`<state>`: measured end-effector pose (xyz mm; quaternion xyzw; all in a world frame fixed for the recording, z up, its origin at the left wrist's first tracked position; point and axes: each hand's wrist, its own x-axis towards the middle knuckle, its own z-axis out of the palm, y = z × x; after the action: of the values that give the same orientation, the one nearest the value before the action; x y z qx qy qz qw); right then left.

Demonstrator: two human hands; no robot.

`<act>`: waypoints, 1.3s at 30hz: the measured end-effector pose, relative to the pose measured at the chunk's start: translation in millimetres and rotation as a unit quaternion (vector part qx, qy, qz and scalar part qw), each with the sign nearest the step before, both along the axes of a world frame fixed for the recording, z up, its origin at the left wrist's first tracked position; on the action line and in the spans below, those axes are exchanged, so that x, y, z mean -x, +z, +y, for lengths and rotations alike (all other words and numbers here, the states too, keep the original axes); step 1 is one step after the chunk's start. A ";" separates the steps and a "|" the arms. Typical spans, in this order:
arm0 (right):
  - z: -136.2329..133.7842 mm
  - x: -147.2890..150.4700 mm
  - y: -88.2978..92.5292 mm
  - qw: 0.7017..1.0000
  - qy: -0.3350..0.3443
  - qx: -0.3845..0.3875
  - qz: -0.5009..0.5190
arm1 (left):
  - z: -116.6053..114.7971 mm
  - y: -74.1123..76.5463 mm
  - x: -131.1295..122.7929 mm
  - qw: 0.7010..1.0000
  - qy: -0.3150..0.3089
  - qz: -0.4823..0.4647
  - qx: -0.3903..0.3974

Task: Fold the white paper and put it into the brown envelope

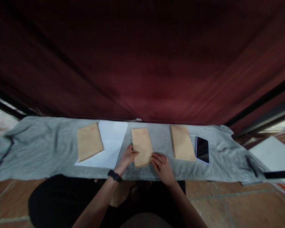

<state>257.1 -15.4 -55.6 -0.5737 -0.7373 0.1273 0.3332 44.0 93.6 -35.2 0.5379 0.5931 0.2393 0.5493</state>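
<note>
A brown paper envelope [142,145] with a faint reddish mark near its top right corner lies on the grey cloth before me. My left hand [129,155] grips its left edge, thumb on top and the other fingers at the side. At the lower right edge, the curled fingers of my right hand [161,166] hold the envelope, their tips partly hidden. To the left, a stack of similar envelopes [89,142] rests partly over white sheets of paper [112,136]. Another stack of brown envelopes [183,142] lies to the right of my right hand.
A phone [202,149] with a dark screen and pale purple edge lies beyond the right stack. The grey cloth [61,136] covers a narrow surface, bordered at the back by a dark red curtain [147,79]. Tiled floor [211,202] shows below the front edge.
</note>
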 end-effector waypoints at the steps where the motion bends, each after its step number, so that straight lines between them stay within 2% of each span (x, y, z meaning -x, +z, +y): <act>1: 0.2 1.8 0.0 1.000 0.004 -0.003 -0.024 | 1.8 0.5 2.6 1.000 0.011 0.025 -0.008; 3: 0.4 4.7 -0.7 0.998 -0.001 -0.010 -0.055 | 4.2 2.2 5.6 0.992 0.030 0.108 -0.061; 5: 0.6 6.4 -1.7 0.997 -0.008 -0.015 -0.069 | 7.0 3.1 2.9 0.959 0.021 0.219 -0.176; 8: 1.0 7.6 -1.5 0.997 -0.017 -0.022 -0.075 | 20.4 0.2 -13.2 0.880 -0.064 0.294 -0.367; 10: 1.1 8.0 0.1 0.997 -0.022 -0.024 -0.076 | 38.0 -4.8 -27.7 0.838 -0.140 0.294 -0.439; 12: 1.1 8.1 2.1 0.997 -0.019 -0.022 -0.075 | 59.7 -10.9 -40.2 0.808 -0.204 0.306 -0.460; 17: 1.0 8.4 4.1 0.998 -0.011 -0.009 -0.064 | 102.4 -24.2 -52.7 0.773 -0.303 0.329 -0.449; 21: 1.5 9.5 3.3 0.998 -0.012 -0.004 -0.060 | 109.1 -31.0 -51.4 0.762 -0.323 0.326 -0.457; 25: 1.7 10.5 6.1 0.998 -0.015 0.000 -0.061 | 100.5 -33.6 -48.4 0.762 -0.337 0.318 -0.453; 31: 0.7 11.2 9.2 0.998 -0.013 -0.002 -0.060 | 74.3 -31.6 -39.7 0.761 -0.365 0.283 -0.456; 39: -1.3 7.8 -0.7 0.997 -0.010 -0.021 -0.071 | 33.7 -25.5 -29.9 0.776 -0.374 0.245 -0.446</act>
<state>249.4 -16.7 -56.4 -0.5813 -0.7560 0.0679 0.2931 73.9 127.3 -60.8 0.9424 0.2866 0.1126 0.1307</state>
